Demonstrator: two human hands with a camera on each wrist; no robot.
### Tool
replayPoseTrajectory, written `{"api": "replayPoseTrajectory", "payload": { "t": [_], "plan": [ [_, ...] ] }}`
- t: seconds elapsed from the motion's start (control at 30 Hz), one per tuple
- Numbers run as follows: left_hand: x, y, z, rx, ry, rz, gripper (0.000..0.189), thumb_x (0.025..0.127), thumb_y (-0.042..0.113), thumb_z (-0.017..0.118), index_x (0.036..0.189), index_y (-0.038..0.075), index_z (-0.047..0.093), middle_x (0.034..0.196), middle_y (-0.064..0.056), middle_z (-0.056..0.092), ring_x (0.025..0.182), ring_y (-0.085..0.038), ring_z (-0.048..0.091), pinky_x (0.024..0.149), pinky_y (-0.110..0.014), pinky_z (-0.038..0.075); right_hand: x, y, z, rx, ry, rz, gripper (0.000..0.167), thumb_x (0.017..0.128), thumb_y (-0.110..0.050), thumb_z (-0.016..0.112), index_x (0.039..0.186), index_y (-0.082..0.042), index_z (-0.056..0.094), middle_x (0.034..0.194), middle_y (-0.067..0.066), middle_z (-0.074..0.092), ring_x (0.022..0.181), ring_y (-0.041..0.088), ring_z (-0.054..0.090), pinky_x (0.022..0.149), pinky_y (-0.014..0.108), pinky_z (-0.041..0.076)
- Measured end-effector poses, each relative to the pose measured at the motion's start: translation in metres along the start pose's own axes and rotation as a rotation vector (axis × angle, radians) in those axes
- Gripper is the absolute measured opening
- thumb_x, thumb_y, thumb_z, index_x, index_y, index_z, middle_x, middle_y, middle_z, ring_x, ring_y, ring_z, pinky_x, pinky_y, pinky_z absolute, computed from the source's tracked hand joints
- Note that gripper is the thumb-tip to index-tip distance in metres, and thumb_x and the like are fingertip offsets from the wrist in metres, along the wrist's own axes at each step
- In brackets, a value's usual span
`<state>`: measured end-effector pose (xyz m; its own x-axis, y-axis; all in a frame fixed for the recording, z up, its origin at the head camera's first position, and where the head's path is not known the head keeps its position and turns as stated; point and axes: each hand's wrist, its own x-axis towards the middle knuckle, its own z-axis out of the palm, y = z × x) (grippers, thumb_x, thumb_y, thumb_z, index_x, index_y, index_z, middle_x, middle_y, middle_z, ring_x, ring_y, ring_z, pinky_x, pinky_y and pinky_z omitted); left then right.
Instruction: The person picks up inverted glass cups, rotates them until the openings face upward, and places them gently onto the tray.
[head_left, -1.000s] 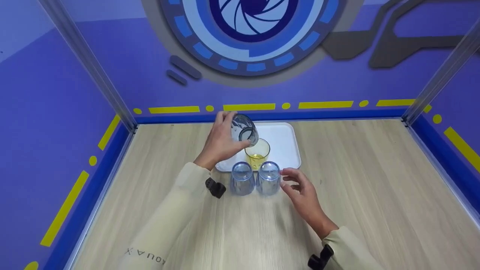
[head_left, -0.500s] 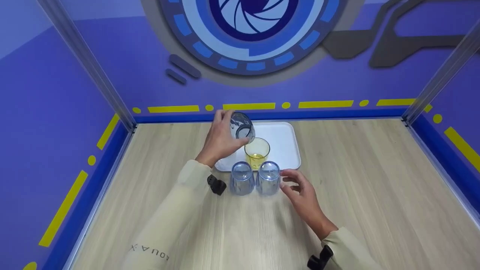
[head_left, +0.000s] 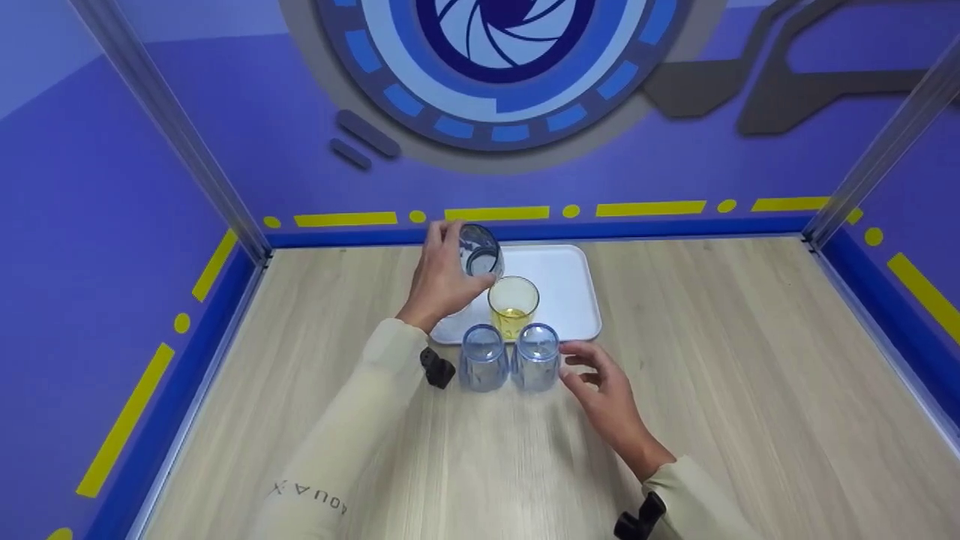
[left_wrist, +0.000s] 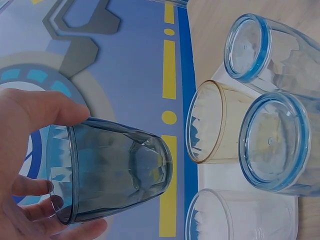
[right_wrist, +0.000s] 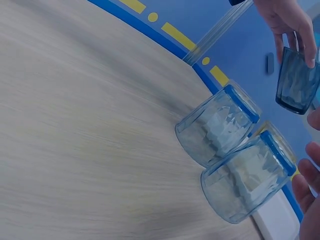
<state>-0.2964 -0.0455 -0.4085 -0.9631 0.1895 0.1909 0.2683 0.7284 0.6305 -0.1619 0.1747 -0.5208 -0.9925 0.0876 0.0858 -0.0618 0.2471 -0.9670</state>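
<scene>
My left hand (head_left: 441, 281) grips a dark grey glass (left_wrist: 117, 170) near its rim, thumb on one side and fingers on the other. The glass is held mouth up, over the left part of the white tray (head_left: 566, 292). Beside it on the tray, a yellow-tinted glass (head_left: 514, 307) stands upright. A colourless glass (left_wrist: 240, 217) shows next to the yellow one in the left wrist view. Two light blue glasses, the left one (head_left: 484, 360) and the right one (head_left: 537, 360), stand upside down side by side before the tray. My right hand (head_left: 606, 386) has loosely bent fingers right at the right blue glass's side.
The wooden tabletop (head_left: 735, 360) extends to both sides and in front of the glasses. A blue patterned panel (head_left: 637, 180) rises behind the tray, with side panels joined at metal corner posts (head_left: 877, 142).
My left hand has shifted slightly left with the grey glass, away from the yellow glass. The right hand and the two blue glasses stay where they were.
</scene>
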Motion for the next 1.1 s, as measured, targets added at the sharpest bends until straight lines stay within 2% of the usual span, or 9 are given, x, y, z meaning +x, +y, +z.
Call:
{"api": "replayPoseTrajectory", "payload": {
  "t": [0.3, 0.63, 0.93, 1.1],
  "plan": [
    [0.006, -0.007, 0.008, 0.000, 0.015, -0.002, 0.087, 0.077, 0.033, 0.079, 0.148, 0.014, 0.033, 0.145, -0.008, 0.031, 0.130, -0.024, 0.043, 0.103, -0.040, 0.046, -0.007, -0.024, 0.001, -0.008, 0.008, 0.032, 0.033, 0.093, -0.007, 0.062, 0.125, -0.002, 0.056, 0.128, 0.016, 0.059, 0.118, 0.029, 0.054, 0.095, 0.038, 0.044],
    [0.014, -0.012, 0.013, 0.005, -0.003, -0.013, 0.089, 0.077, 0.033, 0.080, 0.149, 0.013, 0.033, 0.146, -0.009, 0.030, 0.130, -0.024, 0.042, 0.102, -0.040, 0.046, -0.002, 0.001, -0.001, -0.004, 0.009, 0.005, 0.032, 0.093, -0.015, 0.064, 0.124, -0.011, 0.058, 0.127, 0.007, 0.059, 0.117, 0.018, 0.054, 0.095, 0.031, 0.045],
    [0.016, -0.013, 0.017, 0.026, -0.024, -0.037, 0.090, 0.076, 0.031, 0.080, 0.150, 0.017, 0.031, 0.149, -0.008, 0.030, 0.133, -0.025, 0.041, 0.103, -0.040, 0.046, -0.001, 0.004, 0.000, -0.020, 0.011, 0.020, 0.032, 0.093, -0.012, 0.063, 0.125, -0.011, 0.058, 0.128, 0.007, 0.059, 0.118, 0.017, 0.054, 0.096, 0.034, 0.045],
    [0.019, -0.011, 0.019, 0.042, -0.034, -0.042, 0.092, 0.076, 0.031, 0.081, 0.151, 0.017, 0.030, 0.151, -0.007, 0.029, 0.135, -0.024, 0.039, 0.106, -0.040, 0.045, 0.000, 0.003, -0.001, -0.019, 0.010, 0.020, 0.032, 0.093, -0.012, 0.063, 0.125, -0.011, 0.058, 0.128, 0.008, 0.059, 0.118, 0.018, 0.054, 0.095, 0.032, 0.045]
  ]
}}
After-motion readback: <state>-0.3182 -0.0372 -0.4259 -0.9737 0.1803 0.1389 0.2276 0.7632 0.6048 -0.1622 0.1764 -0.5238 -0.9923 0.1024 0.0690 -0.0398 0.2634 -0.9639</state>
